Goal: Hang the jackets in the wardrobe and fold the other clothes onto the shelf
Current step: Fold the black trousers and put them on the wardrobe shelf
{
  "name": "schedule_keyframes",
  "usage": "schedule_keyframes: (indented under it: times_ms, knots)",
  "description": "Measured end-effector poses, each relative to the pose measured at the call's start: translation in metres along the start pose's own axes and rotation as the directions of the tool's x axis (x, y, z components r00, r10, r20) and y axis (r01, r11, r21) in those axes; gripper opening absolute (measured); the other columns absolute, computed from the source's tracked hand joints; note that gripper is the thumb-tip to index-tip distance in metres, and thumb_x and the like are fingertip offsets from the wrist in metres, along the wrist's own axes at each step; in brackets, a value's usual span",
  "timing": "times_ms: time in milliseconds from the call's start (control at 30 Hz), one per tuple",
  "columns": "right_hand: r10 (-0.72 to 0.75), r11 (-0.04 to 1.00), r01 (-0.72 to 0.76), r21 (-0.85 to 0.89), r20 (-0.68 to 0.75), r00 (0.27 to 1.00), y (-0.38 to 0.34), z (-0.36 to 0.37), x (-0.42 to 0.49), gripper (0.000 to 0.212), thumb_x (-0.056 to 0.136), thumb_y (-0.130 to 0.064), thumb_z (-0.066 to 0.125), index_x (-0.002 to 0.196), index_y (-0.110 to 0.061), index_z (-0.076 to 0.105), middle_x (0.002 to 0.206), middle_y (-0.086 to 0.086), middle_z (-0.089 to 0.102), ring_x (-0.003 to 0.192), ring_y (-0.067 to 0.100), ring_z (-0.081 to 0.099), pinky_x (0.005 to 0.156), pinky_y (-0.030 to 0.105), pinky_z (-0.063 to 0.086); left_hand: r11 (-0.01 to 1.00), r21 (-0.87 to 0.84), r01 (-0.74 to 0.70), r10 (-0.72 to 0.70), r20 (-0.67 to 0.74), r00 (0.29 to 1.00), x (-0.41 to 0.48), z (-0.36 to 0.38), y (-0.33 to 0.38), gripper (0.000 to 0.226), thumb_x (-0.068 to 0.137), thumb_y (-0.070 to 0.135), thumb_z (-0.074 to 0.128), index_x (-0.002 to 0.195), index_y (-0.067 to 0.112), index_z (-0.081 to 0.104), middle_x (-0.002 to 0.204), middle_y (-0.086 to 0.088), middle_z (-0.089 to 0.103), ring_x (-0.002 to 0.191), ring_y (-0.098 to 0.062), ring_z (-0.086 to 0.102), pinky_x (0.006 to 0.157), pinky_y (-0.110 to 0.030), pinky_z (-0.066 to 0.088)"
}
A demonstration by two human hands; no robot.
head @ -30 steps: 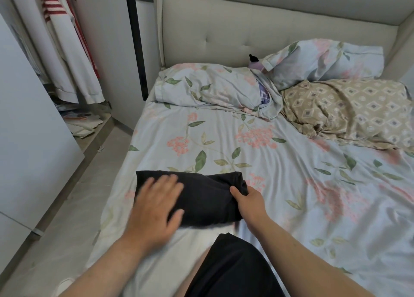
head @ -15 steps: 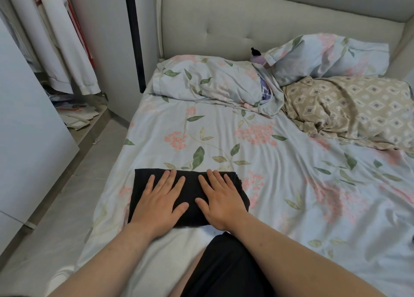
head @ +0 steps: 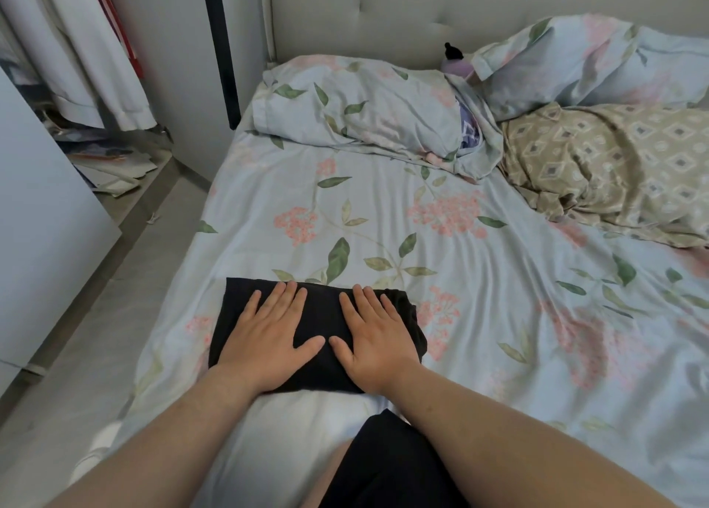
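The left hand and right hand press flat on the folded black cloth on the bed. It is not on a shelf yet. The white clothes hanging nearby may be jackets.

1. Folded black garment: middle covered by left hand and right hand; kind indeterminate.
2. Hanging white garments: tops cut off by upper edge.
3. Purple object: mostly hidden behind pillows.
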State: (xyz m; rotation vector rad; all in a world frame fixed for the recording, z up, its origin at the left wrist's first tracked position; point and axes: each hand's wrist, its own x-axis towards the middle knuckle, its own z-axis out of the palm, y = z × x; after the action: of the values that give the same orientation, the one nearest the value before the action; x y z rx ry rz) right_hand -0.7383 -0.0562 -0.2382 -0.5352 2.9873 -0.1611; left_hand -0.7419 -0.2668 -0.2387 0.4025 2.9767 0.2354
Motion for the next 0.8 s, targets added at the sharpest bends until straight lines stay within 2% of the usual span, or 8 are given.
schedule_keyframes:
  times_ms: [267,367,433,500,567,633,733,800]
  knots:
    - [0.045,0.998,-0.044,0.045,-0.022,0.999,0.0,-0.007,-0.011,0.079,0.092,-0.065,0.009,0.159,-0.023,0.007,0.167,0.004,0.004,0.154,0.019,-0.004,0.12,0.034,-0.015,0.999,-0.032,0.044,-0.047,-0.089,0.995,-0.02,-0.004,0.005,0.088,0.086,0.071,0.005,0.156,0.019,-0.004,0.161,0.003,-0.014,0.145,-0.007,-0.021,0.12,-0.035,-0.015]
    - [0.229,0.971,-0.228,0.075,-0.009,0.973,0.01,-0.009,-0.033,0.079,0.091,-0.067,0.004,0.159,-0.028,0.002,0.167,-0.001,-0.002,0.154,0.018,-0.008,0.121,0.039,-0.015,0.945,-0.189,0.268,-0.293,-0.119,0.949,-0.032,-0.005,0.005,0.083,0.094,0.064,0.018,0.157,0.014,-0.003,0.165,-0.004,-0.009,0.151,-0.016,-0.012,0.123,-0.038,-0.005]
    - [0.365,0.921,-0.371,0.118,0.067,0.929,0.019,-0.01,-0.05,0.079,0.091,-0.071,0.005,0.159,-0.03,-0.002,0.167,-0.003,-0.006,0.154,0.021,-0.008,0.124,0.043,-0.006,0.857,-0.317,0.406,-0.448,-0.07,0.891,-0.042,-0.009,0.002,0.085,0.096,0.062,0.027,0.157,0.012,-0.004,0.165,-0.007,-0.006,0.152,-0.021,-0.006,0.124,-0.04,0.004]
    - [0.432,0.861,-0.449,0.239,0.124,0.893,0.017,-0.019,-0.062,0.078,0.093,-0.07,0.021,0.159,-0.03,0.01,0.167,-0.001,0.006,0.153,0.023,0.006,0.124,0.042,0.011,0.755,-0.455,0.472,-0.54,-0.023,0.841,-0.051,-0.015,-0.002,0.092,0.093,0.061,0.044,0.157,0.009,0.005,0.164,-0.011,0.008,0.151,-0.026,0.009,0.122,-0.043,0.019]
    - [0.539,0.664,-0.499,0.557,0.105,0.836,0.009,-0.031,-0.066,0.067,0.089,-0.061,0.049,0.146,-0.027,0.042,0.152,-0.003,0.042,0.14,0.023,0.039,0.108,0.032,0.04,0.626,-0.597,0.502,-0.622,0.006,0.783,-0.057,-0.022,-0.006,0.085,0.085,0.055,0.063,0.146,0.005,0.031,0.15,-0.015,0.038,0.137,-0.035,0.038,0.11,-0.048,0.038]
    - [0.675,0.295,-0.466,0.834,0.163,0.719,0.002,-0.043,-0.069,0.065,0.08,-0.048,0.07,0.136,-0.02,0.05,0.127,-0.006,0.06,0.111,0.016,0.059,0.082,0.02,0.046,0.496,-0.714,0.494,-0.646,0.076,0.759,-0.061,-0.03,-0.01,0.059,0.08,0.045,0.072,0.122,0.01,0.05,0.123,-0.011,0.057,0.109,-0.033,0.056,0.093,-0.048,0.049]
    - [0.646,-0.217,-0.452,0.865,0.474,0.598,0.004,-0.051,-0.067,0.081,0.074,-0.04,0.082,0.136,-0.002,0.048,0.123,0.002,0.063,0.107,0.023,0.062,0.093,0.036,0.052,0.313,-0.819,0.481,-0.622,0.206,0.755,-0.062,-0.045,-0.015,0.029,0.084,0.033,0.073,0.102,0.016,0.057,0.104,-0.007,0.066,0.082,-0.019,0.061,0.066,-0.035,0.05]
    - [0.537,-0.307,-0.487,0.818,0.571,0.621,-0.001,-0.057,-0.064,0.064,0.073,-0.036,0.085,0.123,-0.003,0.062,0.111,0.009,0.072,0.101,0.029,0.068,0.086,0.037,0.057,0.232,-0.838,0.494,-0.606,0.272,0.747,-0.065,-0.053,-0.02,0.031,0.085,0.028,0.074,0.107,0.012,0.06,0.095,-0.003,0.066,0.078,-0.017,0.06,0.06,-0.031,0.047]
